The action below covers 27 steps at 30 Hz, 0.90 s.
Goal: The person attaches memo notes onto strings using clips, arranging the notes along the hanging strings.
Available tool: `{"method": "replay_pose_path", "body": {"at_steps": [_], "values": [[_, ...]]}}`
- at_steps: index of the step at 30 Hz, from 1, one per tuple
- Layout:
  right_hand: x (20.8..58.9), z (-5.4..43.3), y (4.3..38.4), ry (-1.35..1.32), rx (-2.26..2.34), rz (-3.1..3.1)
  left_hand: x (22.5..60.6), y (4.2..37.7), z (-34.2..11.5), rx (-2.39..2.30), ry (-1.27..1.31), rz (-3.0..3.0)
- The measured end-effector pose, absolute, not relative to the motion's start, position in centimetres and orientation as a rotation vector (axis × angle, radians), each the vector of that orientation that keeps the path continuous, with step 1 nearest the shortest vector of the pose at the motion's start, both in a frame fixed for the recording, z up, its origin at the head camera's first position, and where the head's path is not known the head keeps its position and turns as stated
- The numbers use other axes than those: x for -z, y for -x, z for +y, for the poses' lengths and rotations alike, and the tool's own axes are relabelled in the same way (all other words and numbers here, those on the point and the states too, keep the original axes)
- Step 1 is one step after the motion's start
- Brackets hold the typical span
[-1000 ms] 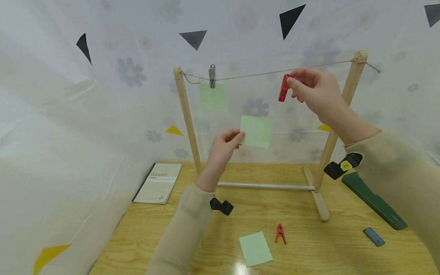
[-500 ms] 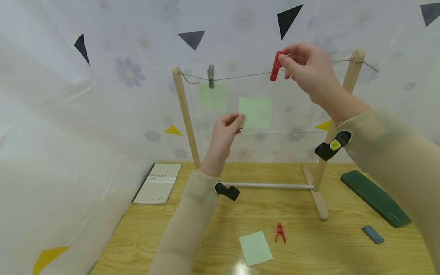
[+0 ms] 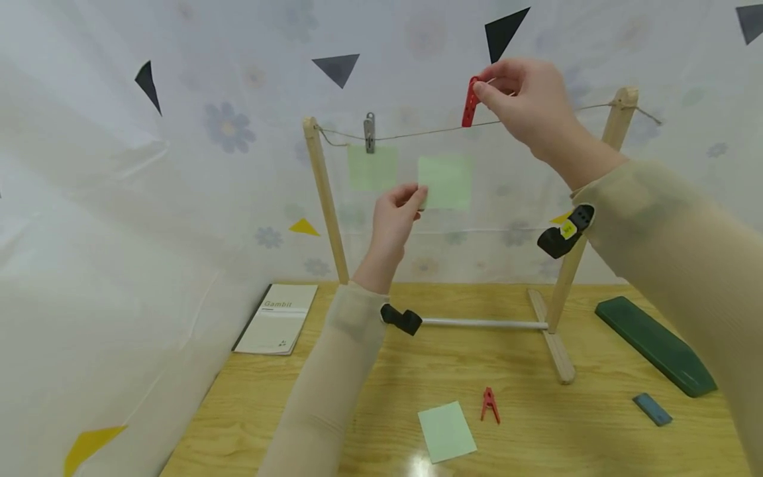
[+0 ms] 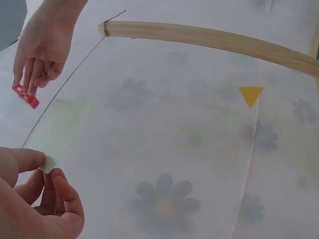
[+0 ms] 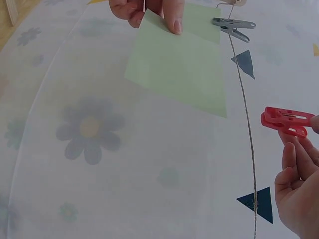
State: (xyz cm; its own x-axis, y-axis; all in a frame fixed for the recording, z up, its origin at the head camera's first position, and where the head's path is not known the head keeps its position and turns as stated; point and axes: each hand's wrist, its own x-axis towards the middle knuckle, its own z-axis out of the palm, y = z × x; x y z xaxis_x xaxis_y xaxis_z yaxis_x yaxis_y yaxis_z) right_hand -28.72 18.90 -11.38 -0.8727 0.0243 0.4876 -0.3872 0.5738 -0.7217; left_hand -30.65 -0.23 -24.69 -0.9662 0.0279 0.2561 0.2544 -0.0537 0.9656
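"Two hands engaged. Begin at the left of the frame."

"Notebook point(image 3: 277, 321), lying on the table point(image 3: 238, 411). Further right, a grey clip point(image 3: 369, 132) grips the string point(image 3: 432, 132); a hung note point(image 3: 372, 173) is under it."

"Left hand point(image 3: 395, 218)?"

"Centre of the frame. Thumb and fingers pinch the held note point(image 3: 448, 180) at its lower left corner. Both have risen over the last second; the note's upper edge now sits just below the string, not touching. A loose note point(image 3: 447, 432) lies on the table, lower centre."

"Red peg point(image 3: 469, 103)?"

"Upper centre. A spare peg point(image 3: 490, 404) is below, on the table. The right hand point(image 3: 527, 103), further right, pinches the red peg; both have moved up and leftward. The head view sets the peg's lower end across the string; the right wrist view shows them apart."

"Significance?"

"In my judgement, note and peg are closer to one stretch of string, with nothing fastened there yet."

"Far right?"

"Green slab point(image 3: 652, 344), identity uncertain."
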Motion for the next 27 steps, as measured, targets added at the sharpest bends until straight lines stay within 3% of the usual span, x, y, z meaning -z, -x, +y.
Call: {"method": "replay_pose_path", "body": {"at_steps": [27], "values": [[11.2, 18.5, 29.2, -0.272, -0.876, -2.545, 24.0, 31.1, 1.5, 2.185, 0.271, -1.951]]}}
